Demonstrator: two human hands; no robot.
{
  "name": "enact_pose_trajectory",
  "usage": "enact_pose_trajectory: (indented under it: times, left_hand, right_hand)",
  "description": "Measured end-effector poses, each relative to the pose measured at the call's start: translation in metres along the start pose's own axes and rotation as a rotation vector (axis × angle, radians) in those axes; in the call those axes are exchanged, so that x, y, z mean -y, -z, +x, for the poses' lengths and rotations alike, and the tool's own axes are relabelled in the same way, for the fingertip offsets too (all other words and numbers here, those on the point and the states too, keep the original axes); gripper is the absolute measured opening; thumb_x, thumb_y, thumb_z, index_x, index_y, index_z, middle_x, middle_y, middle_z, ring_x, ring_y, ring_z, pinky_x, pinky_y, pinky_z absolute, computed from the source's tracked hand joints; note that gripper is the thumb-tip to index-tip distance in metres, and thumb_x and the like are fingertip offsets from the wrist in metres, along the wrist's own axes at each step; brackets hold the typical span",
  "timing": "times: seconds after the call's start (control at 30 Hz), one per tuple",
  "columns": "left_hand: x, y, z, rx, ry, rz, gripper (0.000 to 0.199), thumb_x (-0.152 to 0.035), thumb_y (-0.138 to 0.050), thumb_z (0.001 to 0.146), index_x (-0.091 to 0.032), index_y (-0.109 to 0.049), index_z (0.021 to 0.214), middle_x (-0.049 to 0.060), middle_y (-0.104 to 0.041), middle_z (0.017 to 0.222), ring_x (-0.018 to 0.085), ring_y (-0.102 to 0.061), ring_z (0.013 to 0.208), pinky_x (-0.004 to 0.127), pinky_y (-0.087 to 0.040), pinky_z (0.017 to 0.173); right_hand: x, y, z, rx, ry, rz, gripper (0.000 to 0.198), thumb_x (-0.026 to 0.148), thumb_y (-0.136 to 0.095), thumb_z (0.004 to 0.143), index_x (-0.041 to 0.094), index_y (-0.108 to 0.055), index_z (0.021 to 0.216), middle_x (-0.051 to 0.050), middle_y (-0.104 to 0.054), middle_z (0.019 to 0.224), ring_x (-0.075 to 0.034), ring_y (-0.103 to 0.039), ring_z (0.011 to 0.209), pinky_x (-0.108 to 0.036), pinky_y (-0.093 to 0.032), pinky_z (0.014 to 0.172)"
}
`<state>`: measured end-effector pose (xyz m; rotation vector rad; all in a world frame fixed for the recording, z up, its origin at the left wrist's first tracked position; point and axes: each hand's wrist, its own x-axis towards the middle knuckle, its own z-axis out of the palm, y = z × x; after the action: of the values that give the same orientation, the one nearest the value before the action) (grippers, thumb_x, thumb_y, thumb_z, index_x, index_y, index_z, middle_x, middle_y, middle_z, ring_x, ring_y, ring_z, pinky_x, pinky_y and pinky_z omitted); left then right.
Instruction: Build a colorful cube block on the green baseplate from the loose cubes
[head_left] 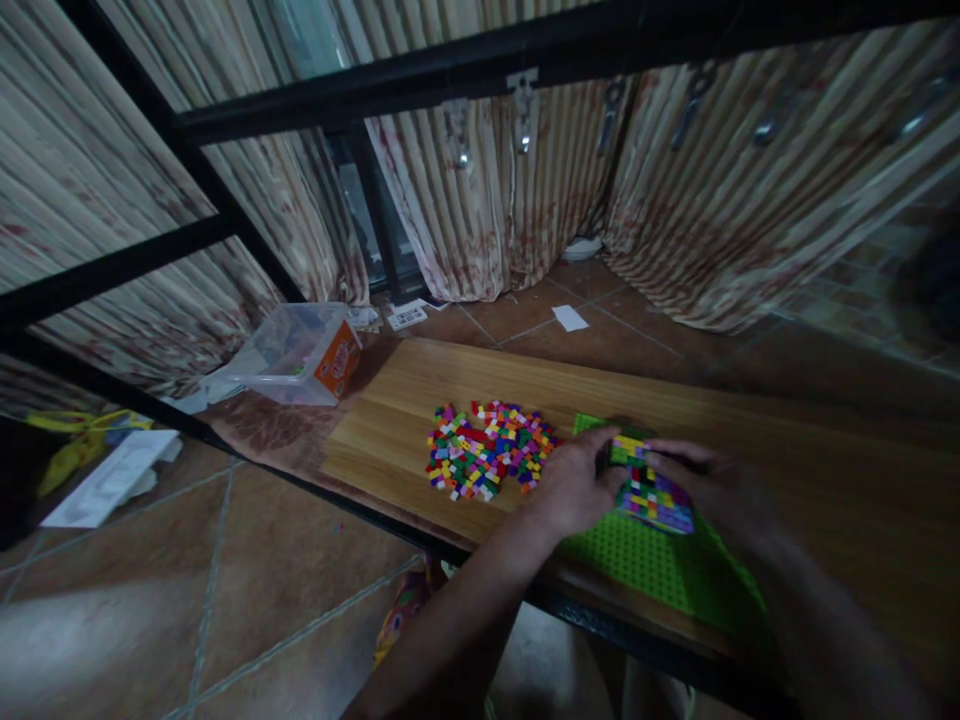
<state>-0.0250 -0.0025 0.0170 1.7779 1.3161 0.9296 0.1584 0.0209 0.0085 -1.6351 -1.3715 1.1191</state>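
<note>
Between my two hands is a flat, multicoloured toy brick build (651, 498), held just above or against a green studded baseplate (637, 560); I cannot tell whether it touches the plate. My left hand (574, 485) grips the build's left edge, fingers bent around it. On the other side my right hand (709, 490) has its fingers on the upper right part of the build, somewhat blurred. To the left of my left hand lies a heap of small loose toy bricks (487, 450) in many colours.
A wooden board (382, 400) forms the worktop. Beyond its left end stands a clear plastic box (281, 355) with an orange label. Black metal bars (450, 75) with hanging hooks cross above, before striped curtains (465, 220). A white paper (570, 318) lies on the tiled floor.
</note>
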Motion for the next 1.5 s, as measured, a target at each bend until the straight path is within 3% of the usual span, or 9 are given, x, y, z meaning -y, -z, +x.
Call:
enact_pose_trajectory:
  times: [0.13, 0.3, 0.43, 0.6, 0.77, 1.13, 1.3, 1.5]
  left_hand:
    - [0.012, 0.018, 0.001, -0.011, 0.01, -0.034, 0.045, -0.02, -0.054, 0.082, -0.018, -0.053, 0.127, 0.008, -0.066, 0.115, 0.017, -0.066, 0.088, 0.03, -0.054, 0.082]
    - [0.03, 0.061, 0.003, -0.061, 0.02, 0.073, 0.023, -0.016, -0.049, 0.083, -0.016, -0.067, 0.098, 0.006, -0.071, 0.093, 0.016, -0.065, 0.086, 0.028, -0.051, 0.08]
    - [0.033, 0.08, -0.001, 0.011, -0.001, 0.206, 0.019, -0.016, -0.05, 0.082, -0.017, -0.068, 0.09, 0.003, -0.071, 0.087, 0.015, -0.065, 0.082, 0.027, -0.05, 0.077]
    - [0.024, 0.074, -0.006, 0.091, -0.037, 0.439, 0.019, -0.018, -0.055, 0.079, -0.021, -0.068, 0.092, 0.002, -0.07, 0.091, 0.016, -0.063, 0.083, 0.028, -0.049, 0.079]
    - [0.013, 0.059, -0.008, 0.081, -0.076, 0.623, 0.019, -0.018, -0.055, 0.078, -0.023, -0.068, 0.091, 0.004, -0.069, 0.097, 0.019, -0.064, 0.091, 0.029, -0.048, 0.084]
    - [0.014, 0.052, -0.005, 0.069, -0.048, 0.751, 0.02, -0.009, -0.049, 0.075, -0.018, -0.065, 0.084, 0.008, -0.066, 0.092, 0.02, -0.063, 0.084, 0.03, -0.05, 0.079]
    - [0.014, 0.056, -0.002, 0.043, -0.07, 0.668, 0.017, -0.012, -0.049, 0.079, -0.019, -0.064, 0.085, 0.006, -0.064, 0.092, 0.017, -0.061, 0.082, 0.028, -0.049, 0.076]
    - [0.011, 0.051, -0.001, 0.022, -0.106, 0.261, 0.016, -0.018, -0.049, 0.085, -0.019, -0.064, 0.091, 0.002, -0.066, 0.085, 0.014, -0.061, 0.079, 0.026, -0.049, 0.076]
  right_hand:
    - [0.005, -0.004, -0.005, -0.007, 0.022, -0.032, 0.042, 0.049, -0.071, 0.065, 0.021, -0.074, 0.096, -0.004, -0.074, 0.081, -0.02, -0.067, 0.068, -0.031, -0.051, 0.062]
    - [0.013, -0.001, -0.009, -0.063, 0.054, -0.052, 0.04, 0.046, -0.071, 0.068, 0.021, -0.072, 0.099, -0.005, -0.074, 0.094, -0.022, -0.068, 0.081, -0.033, -0.052, 0.072]
    - [0.012, 0.003, -0.008, -0.149, 0.111, -0.044, 0.031, 0.043, -0.068, 0.072, 0.021, -0.073, 0.094, -0.005, -0.074, 0.094, -0.023, -0.068, 0.086, -0.033, -0.052, 0.075]
    - [0.009, 0.001, -0.007, -0.156, 0.153, -0.064, 0.029, 0.043, -0.064, 0.076, 0.021, -0.074, 0.093, -0.005, -0.074, 0.093, -0.023, -0.067, 0.085, -0.033, -0.052, 0.073]
    - [0.012, -0.001, -0.01, -0.148, 0.133, -0.066, 0.027, 0.041, -0.064, 0.075, 0.021, -0.074, 0.091, -0.005, -0.074, 0.091, -0.021, -0.067, 0.082, -0.032, -0.051, 0.073]
    - [0.012, -0.002, -0.011, -0.115, 0.173, -0.047, 0.026, 0.04, -0.062, 0.077, 0.021, -0.073, 0.089, -0.004, -0.074, 0.09, -0.02, -0.067, 0.08, -0.032, -0.05, 0.073]
    - [0.013, -0.001, -0.011, -0.141, 0.173, -0.013, 0.027, 0.041, -0.062, 0.077, 0.02, -0.073, 0.091, -0.005, -0.074, 0.091, -0.02, -0.067, 0.081, -0.032, -0.051, 0.072]
    - [0.022, -0.004, -0.015, -0.221, 0.24, 0.078, 0.025, 0.04, -0.064, 0.076, 0.02, -0.073, 0.088, -0.005, -0.074, 0.09, -0.02, -0.066, 0.081, -0.032, -0.051, 0.073]
